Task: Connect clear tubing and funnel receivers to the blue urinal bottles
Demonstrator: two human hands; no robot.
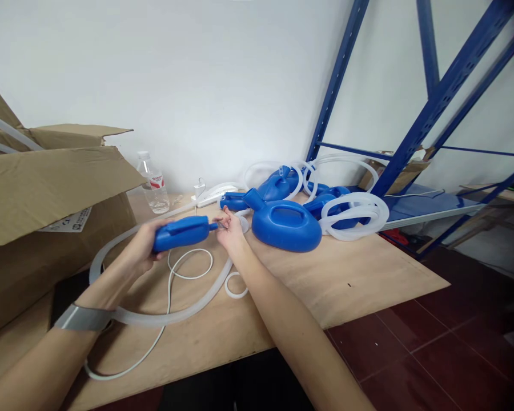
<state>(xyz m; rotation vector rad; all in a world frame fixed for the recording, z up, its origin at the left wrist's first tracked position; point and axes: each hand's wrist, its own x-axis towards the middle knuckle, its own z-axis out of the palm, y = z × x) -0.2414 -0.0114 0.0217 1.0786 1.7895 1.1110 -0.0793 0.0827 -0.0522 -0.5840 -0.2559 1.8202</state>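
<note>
My left hand (148, 242) is wrapped round a blue plastic bottle (182, 233), held on its side above the table with its small nozzle pointing right. Right at that nozzle, my right hand (230, 228) is closed with the fingers pinched; a thin thing shows at the fingertips, too small to make out. A thick translucent hose (188, 310) loops across the table below both hands. Just right of my right hand stands another blue bottle (286, 228) with a moulded handle and an angled neck. Beneath my right forearm lies a small white ring (235, 294).
Several more blue bottles (276, 184) and a coiled hose (360, 214) lie at the back right. An open cardboard box (55, 182) fills the left side. By the wall are a water bottle (156, 191) and a power strip (216, 195). A blue metal shelf (428, 202) stands right.
</note>
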